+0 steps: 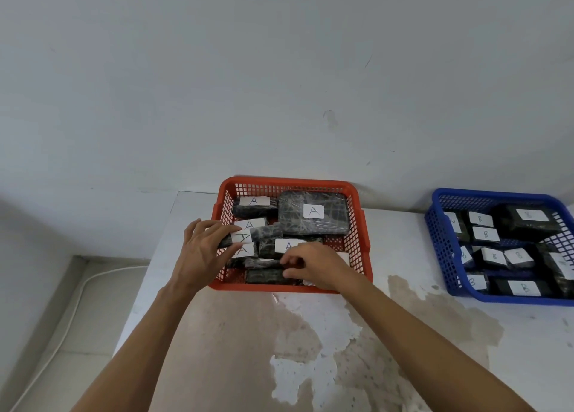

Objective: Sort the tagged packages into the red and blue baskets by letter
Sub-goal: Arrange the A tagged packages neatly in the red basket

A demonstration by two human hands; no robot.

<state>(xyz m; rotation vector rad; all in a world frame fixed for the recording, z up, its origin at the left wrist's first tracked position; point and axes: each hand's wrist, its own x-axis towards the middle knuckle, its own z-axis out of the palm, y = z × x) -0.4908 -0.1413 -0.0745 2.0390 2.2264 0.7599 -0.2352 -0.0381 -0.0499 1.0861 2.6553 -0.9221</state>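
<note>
At the far edge of the tabletop (388, 334), near its left corner: red basket (363, 244) against the wall, packed with dark wrapped packages tagged A, largest one (312, 213) in the basket's far right corner. Both hands inside the red basket. Left hand (200, 253) at the left wall, fingers spread and laid over a small tagged package (240, 237), touching, grip unclear. Right hand (320, 267) at the near wall, fingers curled narrow, pinching a dark package (264, 275). Further right along the far edge, well apart: blue basket (441, 250), full of B-tagged packages (486, 234).
</note>
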